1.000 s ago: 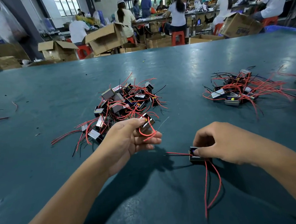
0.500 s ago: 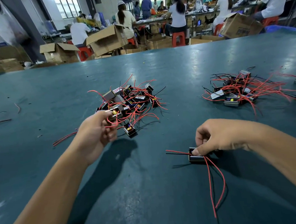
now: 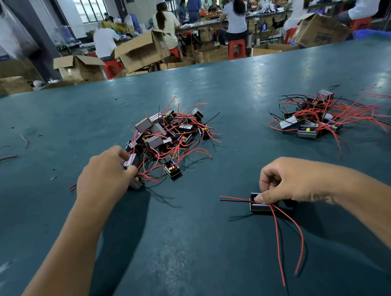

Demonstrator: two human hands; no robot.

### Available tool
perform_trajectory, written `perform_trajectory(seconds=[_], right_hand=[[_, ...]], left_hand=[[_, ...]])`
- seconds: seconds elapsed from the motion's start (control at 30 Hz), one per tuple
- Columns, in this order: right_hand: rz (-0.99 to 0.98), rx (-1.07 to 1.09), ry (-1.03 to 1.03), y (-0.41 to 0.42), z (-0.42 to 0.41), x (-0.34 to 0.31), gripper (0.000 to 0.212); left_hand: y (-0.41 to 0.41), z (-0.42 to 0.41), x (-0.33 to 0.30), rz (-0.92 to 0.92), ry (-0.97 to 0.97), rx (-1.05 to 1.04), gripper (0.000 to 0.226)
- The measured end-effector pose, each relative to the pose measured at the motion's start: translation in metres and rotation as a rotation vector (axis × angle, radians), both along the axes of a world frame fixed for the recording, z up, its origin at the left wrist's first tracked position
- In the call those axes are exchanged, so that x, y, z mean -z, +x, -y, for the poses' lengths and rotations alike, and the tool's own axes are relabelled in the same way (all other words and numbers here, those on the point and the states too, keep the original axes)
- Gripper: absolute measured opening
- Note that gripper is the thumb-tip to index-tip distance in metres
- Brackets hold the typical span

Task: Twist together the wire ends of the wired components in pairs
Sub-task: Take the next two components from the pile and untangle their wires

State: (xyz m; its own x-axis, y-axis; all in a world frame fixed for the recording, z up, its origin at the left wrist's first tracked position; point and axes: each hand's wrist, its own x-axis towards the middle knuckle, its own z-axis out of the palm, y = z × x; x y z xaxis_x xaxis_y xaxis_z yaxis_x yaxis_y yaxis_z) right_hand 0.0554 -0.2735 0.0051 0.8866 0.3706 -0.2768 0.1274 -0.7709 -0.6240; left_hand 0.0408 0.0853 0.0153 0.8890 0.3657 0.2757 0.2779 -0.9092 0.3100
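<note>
The big dark green table (image 3: 219,249) holds a pile of small black boxes with red and black wires (image 3: 168,135). The left hand (image 3: 104,174) is at the pile's near left edge, fingers curled round one box there. To the right, well apart, the right hand (image 3: 290,181) pinches one small black box (image 3: 260,205) down on the table. Its short wires point left toward the left hand; its long red wires (image 3: 287,240) trail toward the person.

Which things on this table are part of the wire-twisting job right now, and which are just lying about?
In the job:
- component under the right hand
- component in the left hand grip
- near pile
- far pile

Lying about:
- loose wire scraps
- cardboard boxes beyond the table
</note>
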Motion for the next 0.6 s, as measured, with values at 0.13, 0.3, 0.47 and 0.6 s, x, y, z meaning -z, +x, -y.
perform_trajectory(seconds=[0.13,0.3,0.47,0.6], right_hand=[[0.025,-0.007,0.011,-0.002,0.001,0.001,0.032],[0.031,-0.024,0.007,-0.004,0.002,0.001,0.031],[0.033,-0.016,0.035,-0.004,0.002,0.002,0.030],[0.036,-0.009,0.045,-0.005,0.004,0.003,0.033]], left_hand=[[-0.014,0.003,-0.011,-0.005,0.151,-0.031,0.021],[-0.011,0.049,-0.011,0.421,-0.047,0.518,0.009],[0.008,0.068,0.030,0.011,0.354,0.174,0.048],[0.015,0.065,0.031,-0.005,0.403,0.189,0.043]])
